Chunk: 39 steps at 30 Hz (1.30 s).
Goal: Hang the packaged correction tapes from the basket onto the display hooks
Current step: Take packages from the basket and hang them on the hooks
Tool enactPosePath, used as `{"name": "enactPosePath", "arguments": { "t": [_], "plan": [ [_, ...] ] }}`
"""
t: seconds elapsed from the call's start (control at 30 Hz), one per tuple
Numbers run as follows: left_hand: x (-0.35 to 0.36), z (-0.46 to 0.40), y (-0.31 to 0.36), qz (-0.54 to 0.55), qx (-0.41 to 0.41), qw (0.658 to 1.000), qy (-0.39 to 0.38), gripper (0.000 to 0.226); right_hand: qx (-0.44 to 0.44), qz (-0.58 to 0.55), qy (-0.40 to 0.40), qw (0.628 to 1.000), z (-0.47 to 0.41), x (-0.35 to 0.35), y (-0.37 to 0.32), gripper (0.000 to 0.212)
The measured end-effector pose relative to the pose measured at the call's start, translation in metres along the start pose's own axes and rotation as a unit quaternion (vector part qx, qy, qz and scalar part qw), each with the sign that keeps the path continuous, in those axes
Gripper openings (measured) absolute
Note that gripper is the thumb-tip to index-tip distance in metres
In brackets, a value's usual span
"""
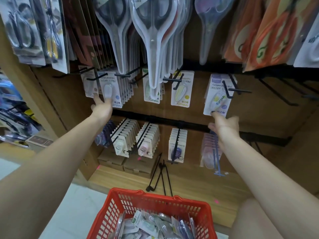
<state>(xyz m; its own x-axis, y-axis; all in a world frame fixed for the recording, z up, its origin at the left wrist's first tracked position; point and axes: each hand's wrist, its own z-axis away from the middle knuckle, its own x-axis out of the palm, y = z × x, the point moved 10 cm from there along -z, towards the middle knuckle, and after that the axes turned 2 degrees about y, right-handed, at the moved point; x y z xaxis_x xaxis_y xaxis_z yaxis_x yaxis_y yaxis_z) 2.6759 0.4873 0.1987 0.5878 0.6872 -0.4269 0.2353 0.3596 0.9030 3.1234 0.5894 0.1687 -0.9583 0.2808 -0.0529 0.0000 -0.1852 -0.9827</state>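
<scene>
**Both hands raised to the correction-tape hooks**

The left hand (101,107) reached up with its fingers fairly straight, the fingertips touching the lower edge of a blue-dotted correction tape pack (110,91) that hung at the front of a full hook; whether the thumb pinched the card could not be told. Just left of that hand hung a paler pack (89,87) on the neighbouring hook.

The right hand (223,125) was raised with its fingers loosely spread, the forefinger tip touching the bottom edge of a purple-dotted pack (218,97) hanging on a black display hook (229,90). Between the two hands hung a green pack (151,94) and a yellow-dotted pack (181,92), each on its own hook.

Above both hands hung packaged scissors (151,40). Below them ran a second row of hooks loaded with more packs (127,137), and under the right hand a pale stack on a blue hook (209,149).

Well below the hands, near the person, stood the red basket (155,202), holding a loose heap of packaged correction tapes (146,225). Beyond it lay loose black hooks (160,176) on the wooden shelf (198,185).
</scene>
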Motion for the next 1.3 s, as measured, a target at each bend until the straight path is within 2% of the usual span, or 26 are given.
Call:
{"name": "enactPosePath", "arguments": {
  "t": [0.07,0.1,0.17,0.23,0.3,0.37,0.5,0.57,0.63,0.67,0.73,0.8,0.83,0.9,1.1,1.3],
  "plan": [
    [-0.001,0.025,-0.009,0.000,0.021,1.000,0.014,0.067,-0.027,-0.002,0.007,1.000,0.016,-0.009,0.001,0.064],
    [0.000,0.039,-0.017,-0.003,0.036,0.999,0.018,0.065,-0.047,-0.008,0.013,0.999,0.027,-0.014,0.000,0.063],
    [0.006,0.070,-0.039,-0.021,0.078,0.996,0.024,0.055,-0.091,-0.017,0.025,0.995,0.055,-0.021,0.002,0.047],
    [0.022,0.109,-0.063,-0.040,0.143,0.989,0.013,0.037,-0.129,-0.021,-0.001,0.991,0.084,-0.018,0.016,0.033],
    [0.047,0.152,-0.091,-0.066,0.193,0.979,-0.026,0.026,-0.159,0.001,-0.066,0.985,0.115,-0.005,0.045,0.030],
    [0.076,0.186,-0.131,-0.103,0.202,0.970,-0.086,0.023,-0.167,0.054,-0.130,0.976,0.141,0.010,0.091,0.033],
    [0.116,0.227,-0.227,-0.203,0.158,0.947,-0.193,0.017,-0.089,0.197,-0.218,0.952,0.161,0.026,0.217,0.026],
    [0.129,0.239,-0.278,-0.288,0.113,0.916,-0.254,0.020,-0.016,0.301,-0.271,0.914,0.163,0.026,0.289,0.015],
    [0.140,0.252,-0.331,-0.398,0.072,0.853,-0.329,0.037,0.039,0.406,-0.326,0.853,0.168,0.022,0.352,0.007],
    [0.145,0.261,-0.358,-0.427,0.055,0.824,-0.367,0.048,0.056,0.449,-0.360,0.816,0.173,0.017,0.381,0.004],
    [0.151,0.277,-0.396,-0.451,0.030,0.789,-0.416,0.064,0.075,0.524,-0.430,0.731,0.187,0.007,0.424,0.003],
    [0.159,0.291,-0.431,-0.459,0.006,0.771,-0.441,0.072,0.093,0.585,-0.476,0.650,0.198,-0.009,0.465,0.020],
    [0.161,0.296,-0.444,-0.460,-0.002,0.769,-0.443,0.077,0.102,0.602,-0.490,0.623,0.203,-0.017,0.482,0.030],
    [0.165,0.297,-0.462,-0.450,-0.019,0.782,-0.431,0.088,0.113,0.619,-0.500,0.596,0.209,-0.025,0.505,0.045],
    [0.169,0.285,-0.485,-0.375,-0.034,0.843,-0.383,0.088,0.099,0.629,-0.513,0.575,0.210,-0.022,0.532,0.049],
    [0.175,0.277,-0.489,-0.357,-0.030,0.859,-0.366,0.083,0.117,0.651,-0.514,0.546,0.197,-0.035,0.550,0.071]
  ]
}}
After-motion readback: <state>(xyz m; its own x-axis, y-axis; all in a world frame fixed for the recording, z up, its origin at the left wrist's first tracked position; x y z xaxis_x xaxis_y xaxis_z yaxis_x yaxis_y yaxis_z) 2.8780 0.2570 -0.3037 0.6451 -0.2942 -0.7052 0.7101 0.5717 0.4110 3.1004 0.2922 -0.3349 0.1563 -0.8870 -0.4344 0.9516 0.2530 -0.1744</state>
